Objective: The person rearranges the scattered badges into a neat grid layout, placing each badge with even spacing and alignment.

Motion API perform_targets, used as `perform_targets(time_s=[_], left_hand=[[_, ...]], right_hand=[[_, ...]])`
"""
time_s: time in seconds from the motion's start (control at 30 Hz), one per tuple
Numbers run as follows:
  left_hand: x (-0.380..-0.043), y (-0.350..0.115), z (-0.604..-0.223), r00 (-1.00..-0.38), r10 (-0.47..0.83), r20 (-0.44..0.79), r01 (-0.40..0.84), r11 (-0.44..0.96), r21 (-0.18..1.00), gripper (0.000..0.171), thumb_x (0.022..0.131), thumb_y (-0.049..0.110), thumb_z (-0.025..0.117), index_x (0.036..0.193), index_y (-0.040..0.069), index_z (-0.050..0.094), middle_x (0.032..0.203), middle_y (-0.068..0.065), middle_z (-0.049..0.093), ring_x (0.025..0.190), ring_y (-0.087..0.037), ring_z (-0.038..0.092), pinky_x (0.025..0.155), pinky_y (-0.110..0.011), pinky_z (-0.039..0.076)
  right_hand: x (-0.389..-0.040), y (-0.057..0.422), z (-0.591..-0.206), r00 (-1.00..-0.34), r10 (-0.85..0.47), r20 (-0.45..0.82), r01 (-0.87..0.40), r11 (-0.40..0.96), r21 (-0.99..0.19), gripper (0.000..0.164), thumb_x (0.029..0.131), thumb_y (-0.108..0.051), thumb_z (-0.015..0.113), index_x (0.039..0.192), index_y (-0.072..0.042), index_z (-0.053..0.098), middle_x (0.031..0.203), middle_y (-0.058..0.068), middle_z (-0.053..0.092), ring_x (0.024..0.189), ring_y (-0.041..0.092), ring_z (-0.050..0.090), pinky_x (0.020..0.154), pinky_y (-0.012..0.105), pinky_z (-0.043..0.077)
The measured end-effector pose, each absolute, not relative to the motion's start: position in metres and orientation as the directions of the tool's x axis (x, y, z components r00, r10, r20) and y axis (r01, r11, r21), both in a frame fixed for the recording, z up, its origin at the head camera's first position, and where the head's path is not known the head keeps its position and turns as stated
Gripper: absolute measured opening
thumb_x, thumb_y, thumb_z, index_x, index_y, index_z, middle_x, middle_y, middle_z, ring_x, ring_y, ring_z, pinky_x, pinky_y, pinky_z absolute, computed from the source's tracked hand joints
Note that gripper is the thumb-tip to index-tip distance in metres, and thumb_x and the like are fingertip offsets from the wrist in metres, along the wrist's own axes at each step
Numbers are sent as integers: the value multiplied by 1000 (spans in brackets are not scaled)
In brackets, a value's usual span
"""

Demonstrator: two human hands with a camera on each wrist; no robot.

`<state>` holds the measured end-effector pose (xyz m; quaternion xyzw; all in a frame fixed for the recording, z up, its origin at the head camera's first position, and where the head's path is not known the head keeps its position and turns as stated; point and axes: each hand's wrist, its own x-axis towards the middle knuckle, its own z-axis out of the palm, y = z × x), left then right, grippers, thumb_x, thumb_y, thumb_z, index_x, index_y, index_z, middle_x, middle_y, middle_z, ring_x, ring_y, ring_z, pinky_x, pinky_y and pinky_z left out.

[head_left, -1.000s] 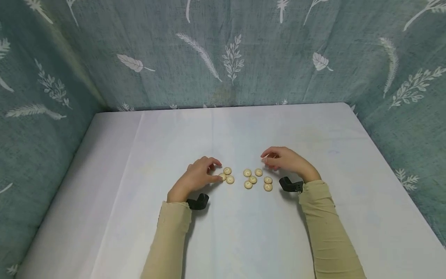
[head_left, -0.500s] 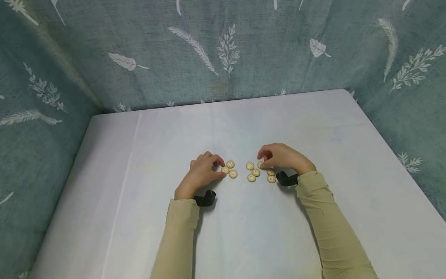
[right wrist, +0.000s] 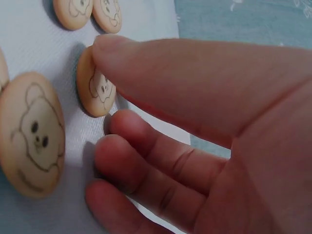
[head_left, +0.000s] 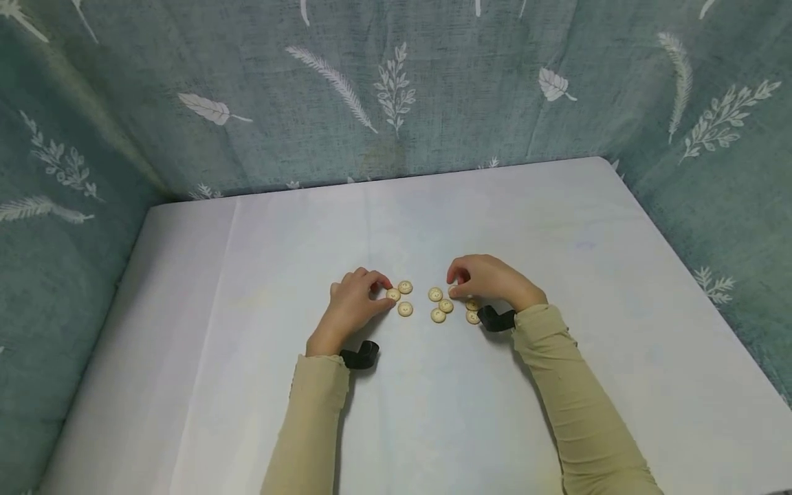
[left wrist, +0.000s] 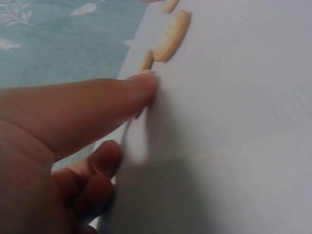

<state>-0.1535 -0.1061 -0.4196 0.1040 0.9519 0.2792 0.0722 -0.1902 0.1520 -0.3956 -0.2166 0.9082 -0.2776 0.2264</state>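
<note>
We see nine wooden discs on the white tabletop, roughly midway between its left and right edges and well short of the far edge. The left hand pinches a first disc between thumb and forefinger; from the left wrist we find that disc mostly hidden by the thumb. Just beside it, on the side towards the right edge, lie two discs.

Nearer the right edge, the right hand grasps a second disc, its thumb tip over the rim and face and its other fingers bent. We cannot tell whether this disc touches the tabletop. Three discs lie close together beside it, towards the left edge, and a pair sits by the right wrist, partly covered. From the right wrist we make out line-drawn bears on the discs.

Both arms reach in from the near side in tan sleeves, each wrist bearing a black camera. A green curtain with pale leaves hangs behind the far edge and along both sides.
</note>
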Motion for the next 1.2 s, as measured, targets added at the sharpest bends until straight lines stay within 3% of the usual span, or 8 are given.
perform_targets(time_s=[0.23,0.47,0.83,1.2], left_hand=[[-156,-107,-423,-972,230,-43,173,831,528,22,77,35,68,94,22,61,79,2,46,79,-18,41,72,-40,24],[-153,-102,-431,-974,226,-2,190,825,532,24,78,37,67,95,23,61,78,4,46,76,-16,41,70,-38,24],[-146,-93,-440,-984,169,51,170,834,525,23,76,40,67,94,26,63,76,7,46,74,-15,40,68,-38,24],[-152,-97,-432,-989,131,69,148,829,539,22,78,39,66,95,25,63,77,4,46,74,-17,40,69,-39,23]], right_hand=[[-186,139,-401,-837,-473,-275,-239,768,-595,22,82,-27,64,98,-13,60,81,1,52,74,16,46,65,31,38],[-179,127,-409,-892,-417,-173,-256,783,-567,20,82,-26,63,97,-14,61,85,0,53,76,16,47,68,30,39],[-169,115,-414,-879,-467,-96,-344,761,-550,27,82,-24,64,108,-13,62,86,-3,54,77,12,49,71,29,41],[-182,96,-408,-858,-493,-148,-343,762,-549,25,82,-27,64,104,-15,62,85,-3,52,76,13,47,67,28,39]])
